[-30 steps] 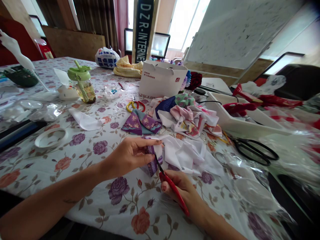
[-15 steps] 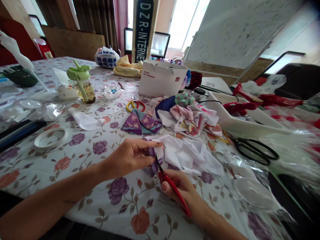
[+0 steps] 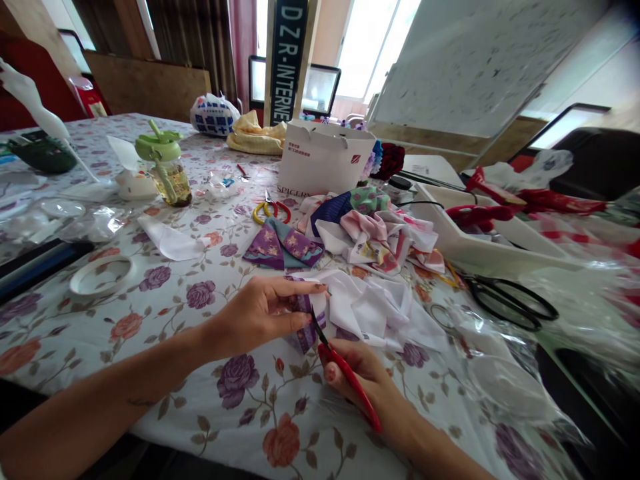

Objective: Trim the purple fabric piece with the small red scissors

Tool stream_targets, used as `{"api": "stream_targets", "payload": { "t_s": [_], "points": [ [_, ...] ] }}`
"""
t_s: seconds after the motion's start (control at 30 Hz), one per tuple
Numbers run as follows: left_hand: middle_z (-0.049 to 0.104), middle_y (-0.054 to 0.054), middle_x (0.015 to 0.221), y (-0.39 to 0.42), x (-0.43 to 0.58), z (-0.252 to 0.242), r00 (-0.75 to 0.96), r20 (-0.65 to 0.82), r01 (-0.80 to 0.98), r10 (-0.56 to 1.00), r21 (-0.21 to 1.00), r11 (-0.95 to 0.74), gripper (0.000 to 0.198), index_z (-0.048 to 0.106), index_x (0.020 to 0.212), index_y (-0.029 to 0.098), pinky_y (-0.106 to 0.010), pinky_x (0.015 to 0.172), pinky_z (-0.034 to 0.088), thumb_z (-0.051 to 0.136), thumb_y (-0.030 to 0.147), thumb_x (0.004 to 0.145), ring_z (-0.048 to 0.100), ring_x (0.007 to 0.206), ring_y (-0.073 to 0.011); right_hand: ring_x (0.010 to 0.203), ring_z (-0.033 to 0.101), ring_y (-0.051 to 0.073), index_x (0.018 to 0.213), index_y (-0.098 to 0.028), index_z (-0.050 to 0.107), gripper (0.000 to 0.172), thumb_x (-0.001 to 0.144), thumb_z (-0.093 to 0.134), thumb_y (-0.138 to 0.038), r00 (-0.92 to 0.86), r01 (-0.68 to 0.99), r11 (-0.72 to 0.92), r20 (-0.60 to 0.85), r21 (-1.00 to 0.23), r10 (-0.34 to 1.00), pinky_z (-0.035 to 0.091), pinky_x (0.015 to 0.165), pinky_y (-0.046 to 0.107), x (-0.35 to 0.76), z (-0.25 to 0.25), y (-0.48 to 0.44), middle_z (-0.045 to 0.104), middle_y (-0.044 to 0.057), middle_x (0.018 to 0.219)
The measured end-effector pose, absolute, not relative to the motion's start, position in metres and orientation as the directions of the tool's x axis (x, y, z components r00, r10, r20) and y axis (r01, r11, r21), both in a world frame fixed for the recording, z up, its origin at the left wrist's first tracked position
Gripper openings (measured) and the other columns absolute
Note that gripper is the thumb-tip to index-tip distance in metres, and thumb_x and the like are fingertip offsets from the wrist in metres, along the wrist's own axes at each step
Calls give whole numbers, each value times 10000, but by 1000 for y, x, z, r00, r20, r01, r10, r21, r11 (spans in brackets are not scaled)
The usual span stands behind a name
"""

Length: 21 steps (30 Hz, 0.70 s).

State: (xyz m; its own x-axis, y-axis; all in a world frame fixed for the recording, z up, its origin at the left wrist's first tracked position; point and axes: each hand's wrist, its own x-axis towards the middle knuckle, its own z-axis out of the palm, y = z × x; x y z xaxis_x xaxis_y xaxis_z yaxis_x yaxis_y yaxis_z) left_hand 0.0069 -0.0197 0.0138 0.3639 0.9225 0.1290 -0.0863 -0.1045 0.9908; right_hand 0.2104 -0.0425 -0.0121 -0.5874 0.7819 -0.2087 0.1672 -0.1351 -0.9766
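My left hand [image 3: 265, 310] pinches a piece of purple patterned fabric [image 3: 306, 337] between thumb and fingers, partly hidden behind them. My right hand [image 3: 367, 370] is closed round the red handles of a pair of scissors [image 3: 353, 383]. Their dark blades point up and left, against the edge of the purple fabric beside my left thumb. Crumpled white cloth [image 3: 373, 303] lies just to the right of the blades. Beyond my left hand rests a folded purple and blue cloth [image 3: 283, 243].
Behind lie a heap of printed cloths [image 3: 380, 230], pliers with yellow and red handles [image 3: 271, 208] and a white paper bag [image 3: 325, 157]. Black-handled scissors [image 3: 515, 301] and a white bin [image 3: 480, 240] are at right. A tape roll [image 3: 103, 275] and a green-lidded bottle [image 3: 167, 173] stand left.
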Motion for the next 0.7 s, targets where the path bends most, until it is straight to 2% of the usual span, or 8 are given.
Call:
{"api": "stream_targets", "payload": {
  "t_s": [0.17, 0.53, 0.7],
  "points": [
    [667, -81, 1248, -20, 5, 14, 374, 128, -78, 919, 991, -106, 408, 680, 1168, 179, -321, 999, 506, 707, 137, 762, 611, 1178, -248, 518, 188, 79, 593, -193, 375, 560, 758, 604, -677, -590, 164, -133, -205, -978, 781, 163, 471, 254, 210, -10, -43, 249, -74, 557],
    [665, -78, 1253, -20, 4, 15, 370, 120, -51, 921, 993, -108, 411, 676, 1175, 186, -317, 954, 533, 705, 146, 767, 624, 1157, -253, 501, 191, 75, 586, -200, 358, 551, 747, 646, -642, -565, 190, -147, -230, -971, 793, 151, 458, 250, 211, -15, -44, 239, -79, 524],
    [672, -72, 1246, -19, 5, 15, 374, 106, -56, 921, 994, -91, 421, 673, 1179, 185, -271, 888, 554, 710, 151, 761, 639, 1132, -243, 516, 185, 81, 594, -199, 364, 561, 756, 607, -678, -571, 186, -124, -210, -975, 793, 150, 468, 255, 210, -12, -44, 242, -73, 544]
  ]
}}
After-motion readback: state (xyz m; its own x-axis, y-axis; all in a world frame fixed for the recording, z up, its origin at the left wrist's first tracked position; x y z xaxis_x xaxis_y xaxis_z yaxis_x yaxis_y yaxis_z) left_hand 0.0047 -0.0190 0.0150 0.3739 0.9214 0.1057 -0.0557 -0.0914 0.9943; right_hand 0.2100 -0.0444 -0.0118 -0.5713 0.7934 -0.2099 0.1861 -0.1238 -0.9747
